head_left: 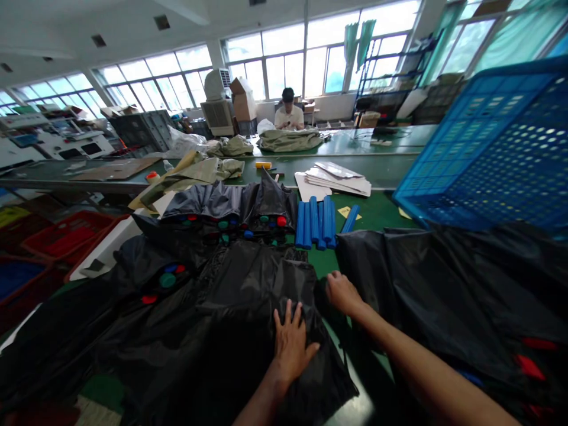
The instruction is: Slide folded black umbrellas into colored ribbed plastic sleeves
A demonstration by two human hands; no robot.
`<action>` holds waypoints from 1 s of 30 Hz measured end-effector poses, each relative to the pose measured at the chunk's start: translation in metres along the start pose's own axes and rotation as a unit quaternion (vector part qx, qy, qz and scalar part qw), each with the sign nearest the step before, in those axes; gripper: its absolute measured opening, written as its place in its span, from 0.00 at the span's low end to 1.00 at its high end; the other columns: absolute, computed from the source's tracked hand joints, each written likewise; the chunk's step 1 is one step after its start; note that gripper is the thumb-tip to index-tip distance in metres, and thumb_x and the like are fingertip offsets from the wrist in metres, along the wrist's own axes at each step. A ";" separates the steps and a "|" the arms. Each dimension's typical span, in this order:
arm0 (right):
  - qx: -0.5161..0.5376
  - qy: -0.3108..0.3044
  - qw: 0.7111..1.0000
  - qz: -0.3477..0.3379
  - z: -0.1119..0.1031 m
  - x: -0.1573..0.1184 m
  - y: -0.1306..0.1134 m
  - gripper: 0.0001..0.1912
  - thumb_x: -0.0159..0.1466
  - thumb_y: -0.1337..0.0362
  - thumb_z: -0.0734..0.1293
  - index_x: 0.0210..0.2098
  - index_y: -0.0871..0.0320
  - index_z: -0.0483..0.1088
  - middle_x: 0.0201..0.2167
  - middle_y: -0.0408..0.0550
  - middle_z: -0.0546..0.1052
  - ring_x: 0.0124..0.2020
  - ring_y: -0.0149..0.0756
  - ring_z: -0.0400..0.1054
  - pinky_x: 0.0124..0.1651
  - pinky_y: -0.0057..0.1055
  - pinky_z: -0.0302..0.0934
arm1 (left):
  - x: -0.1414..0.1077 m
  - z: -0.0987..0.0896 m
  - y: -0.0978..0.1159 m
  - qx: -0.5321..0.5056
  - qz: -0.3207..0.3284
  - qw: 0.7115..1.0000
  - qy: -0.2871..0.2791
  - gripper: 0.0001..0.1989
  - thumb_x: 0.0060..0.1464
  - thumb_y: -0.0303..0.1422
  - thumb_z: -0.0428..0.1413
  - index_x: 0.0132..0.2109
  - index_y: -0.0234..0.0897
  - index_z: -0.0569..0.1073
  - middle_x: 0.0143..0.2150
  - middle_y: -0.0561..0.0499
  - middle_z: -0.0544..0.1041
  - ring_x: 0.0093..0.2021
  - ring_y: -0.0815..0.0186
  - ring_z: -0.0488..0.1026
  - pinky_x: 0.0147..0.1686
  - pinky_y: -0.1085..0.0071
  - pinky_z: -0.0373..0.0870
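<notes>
My left hand (291, 342) lies flat with its fingers spread on a glossy black nylon sheet (248, 313), pressing on the folded layers. My right hand (342, 293) rests with curled fingers at the edge of that sheet, over a gap of green table surface. A second black fabric pile (452, 302) with red patches lies to the right of my right arm. Round red, green and blue buttons (167, 280) sit on the black fabric, and more show farther up (231, 225). Several blue rolled rods (314, 222) lie just beyond the fabric.
A blue perforated plastic crate (492, 148) tilts at the right. A stack of white sheets (335, 180) lies on the green table (355, 168). Red crates (66, 236) stand at the left. A seated co-worker (288, 109) faces me behind olive fabric bundles (289, 140).
</notes>
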State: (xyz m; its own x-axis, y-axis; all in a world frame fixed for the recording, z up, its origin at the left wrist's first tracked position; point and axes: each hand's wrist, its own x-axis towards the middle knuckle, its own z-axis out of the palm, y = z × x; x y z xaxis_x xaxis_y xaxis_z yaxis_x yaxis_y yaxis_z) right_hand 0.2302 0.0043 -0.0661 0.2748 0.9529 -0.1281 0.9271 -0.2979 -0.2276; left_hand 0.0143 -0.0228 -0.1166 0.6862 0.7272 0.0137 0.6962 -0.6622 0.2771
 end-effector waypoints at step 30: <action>0.200 0.168 0.937 0.231 0.030 0.203 0.090 0.32 0.58 0.69 0.56 0.62 0.65 0.56 0.54 0.57 0.69 0.51 0.45 0.67 0.53 0.36 0.59 | -0.001 0.098 -0.037 0.091 -0.045 0.983 0.156 0.29 0.45 0.47 0.57 0.56 0.48 0.71 0.62 0.51 0.65 0.62 0.44 0.55 0.56 0.41 0.50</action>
State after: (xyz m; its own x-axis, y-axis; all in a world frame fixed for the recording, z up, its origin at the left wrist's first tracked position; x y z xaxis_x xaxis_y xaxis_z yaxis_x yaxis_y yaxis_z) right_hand 0.3621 0.1697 -0.1412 0.7504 0.6609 -0.0063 0.5376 -0.6159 -0.5759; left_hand 0.0084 -0.0166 -0.2206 0.5426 0.7850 0.2988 0.7961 -0.5941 0.1151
